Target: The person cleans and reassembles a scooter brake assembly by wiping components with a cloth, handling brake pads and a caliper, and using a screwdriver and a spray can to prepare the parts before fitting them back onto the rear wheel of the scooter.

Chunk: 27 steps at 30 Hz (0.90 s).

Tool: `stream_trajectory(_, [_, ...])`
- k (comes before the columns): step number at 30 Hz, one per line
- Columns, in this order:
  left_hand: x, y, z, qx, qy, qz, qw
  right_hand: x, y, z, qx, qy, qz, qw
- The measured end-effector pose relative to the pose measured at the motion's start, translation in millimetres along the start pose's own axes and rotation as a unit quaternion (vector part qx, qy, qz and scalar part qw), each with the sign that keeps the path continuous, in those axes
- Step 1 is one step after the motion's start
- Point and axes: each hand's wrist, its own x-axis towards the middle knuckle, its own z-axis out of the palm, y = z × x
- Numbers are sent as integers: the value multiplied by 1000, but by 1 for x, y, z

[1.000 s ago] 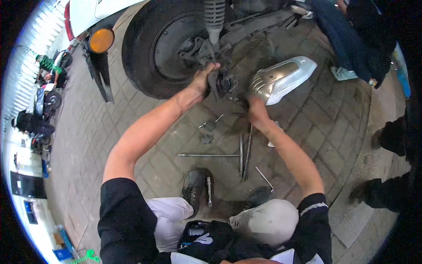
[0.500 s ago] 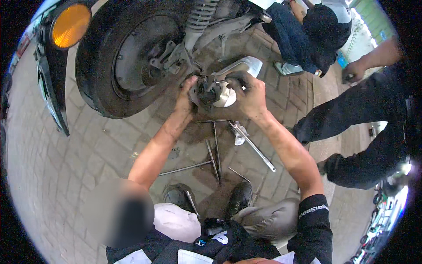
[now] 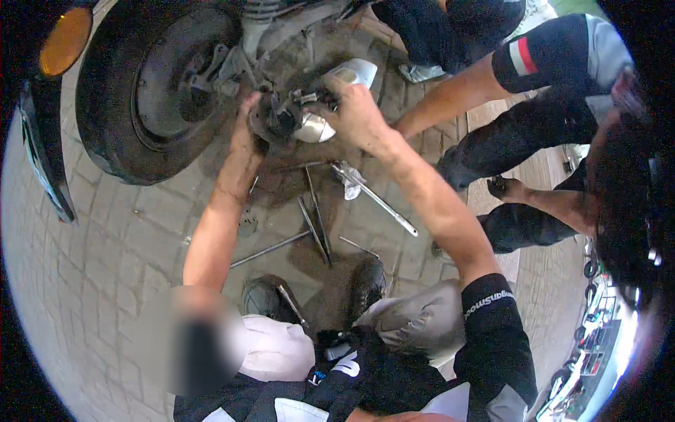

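My left hand (image 3: 247, 126) is closed round the side of a dark brake caliper assembly (image 3: 278, 116), held low beside the tyre (image 3: 112, 130). My right hand (image 3: 355, 112) is at the caliper's other side, fingers curled at its silver fitting; their tips and what they pinch are unclear. Behind both, a silver-and-bronze curved cover (image 3: 357, 70) lies on the paving, partly hidden. Below my hands lie crossed T-handle wrenches (image 3: 310, 211), a long chrome bar (image 3: 387, 209) and a crumpled plastic bag (image 3: 352, 184).
A dark mudguard (image 3: 43, 151) with an orange reflector (image 3: 65, 39) is at upper left. Co-workers crowd the right and top: one's bare arm (image 3: 453, 98) reaches behind my right forearm, another hand (image 3: 508, 188) holds something dark. My boots (image 3: 367, 281) are below.
The view has shifted, putting wheel and caliper further up-left. My right hand, lower a second ago, is now up at the caliper. From the right, a co-worker's arm has reached in beside it.
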Motion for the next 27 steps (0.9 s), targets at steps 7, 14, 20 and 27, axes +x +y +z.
stream_trajectory(7, [28,-6,-27,-43,9,5,999,3,20,-6,-169,-20,-92,981])
stream_trajectory(14, [9,-1,-5,17,9,13,1000,5,13,-4,-251,-13,-112,961])
stream_trajectory(20, [22,6,-19,2,6,-4,1000,2,12,0,-184,6,-67,981])
stream_trajectory(27, [27,9,-36,6,12,48,999,5,2,4,-282,-18,-80,956])
